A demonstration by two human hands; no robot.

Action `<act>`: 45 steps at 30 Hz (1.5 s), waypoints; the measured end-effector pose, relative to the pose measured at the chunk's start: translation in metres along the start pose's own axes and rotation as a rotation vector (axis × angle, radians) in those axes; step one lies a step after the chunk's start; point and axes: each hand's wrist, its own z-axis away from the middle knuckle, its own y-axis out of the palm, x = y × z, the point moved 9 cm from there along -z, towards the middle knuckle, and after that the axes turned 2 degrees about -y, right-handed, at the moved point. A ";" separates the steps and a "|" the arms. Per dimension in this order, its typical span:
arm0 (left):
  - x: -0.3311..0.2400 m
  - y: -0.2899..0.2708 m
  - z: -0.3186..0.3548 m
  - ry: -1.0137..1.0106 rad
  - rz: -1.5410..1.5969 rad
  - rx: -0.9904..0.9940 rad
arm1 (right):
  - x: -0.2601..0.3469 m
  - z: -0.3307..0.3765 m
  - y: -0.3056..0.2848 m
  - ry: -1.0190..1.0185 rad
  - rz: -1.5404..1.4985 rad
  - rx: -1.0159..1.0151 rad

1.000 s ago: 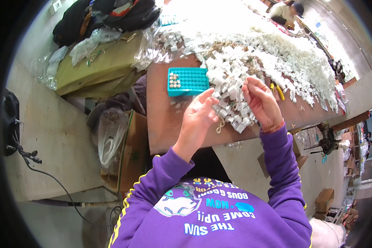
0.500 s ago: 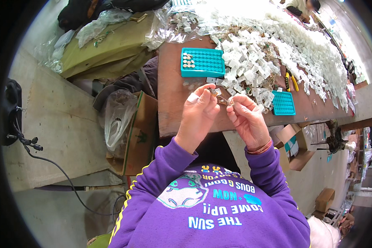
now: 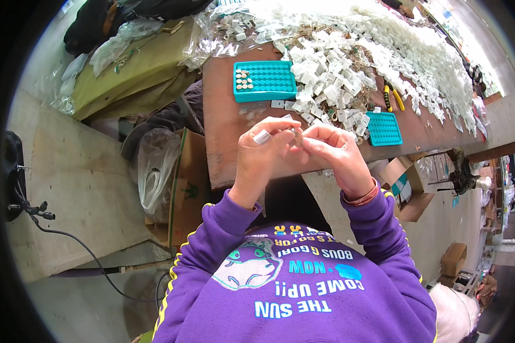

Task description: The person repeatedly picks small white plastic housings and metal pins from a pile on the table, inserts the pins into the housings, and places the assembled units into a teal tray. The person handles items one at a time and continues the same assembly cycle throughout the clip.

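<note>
At the table (image 3: 226, 146), left hand (image 3: 260, 157) and right hand (image 3: 343, 157), pinched nearly closed, grip a small piece (image 3: 295, 132); lettering (image 3: 294, 309) marks the sweatshirt (image 3: 372, 311).

the small piece (image 3: 296, 132) at my fingers (image 3: 324, 135) glints like metal, though it is too tiny to be sure; the white tag (image 3: 262, 137) beside it looks smooth, paper or plastic, i cannot tell; my worktop (image 3: 226, 146) is matt and scuffed; the large tray (image 3: 273, 79) and the small tray (image 3: 384, 129) are moulded plastic, dimpled, with a faint sheen; the pliers (image 3: 390, 98) have smooth plastic-looking grips; my sweatshirt (image 3: 349, 308) is matt cloth; the bag (image 3: 154, 171) is crinkled, glossy plastic; the box (image 3: 187, 200) is dull cardboard.
</note>
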 end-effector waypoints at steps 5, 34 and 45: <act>-0.007 0.001 -0.001 0.060 -0.127 -0.010 | -0.001 0.002 -0.002 0.046 0.027 0.016; 0.009 0.006 -0.005 -0.093 -0.025 0.082 | -0.034 -0.004 -0.003 0.137 -0.434 -0.065; 0.020 -0.012 0.000 -0.109 0.030 -0.109 | 0.034 0.020 -0.005 -0.610 0.809 -0.404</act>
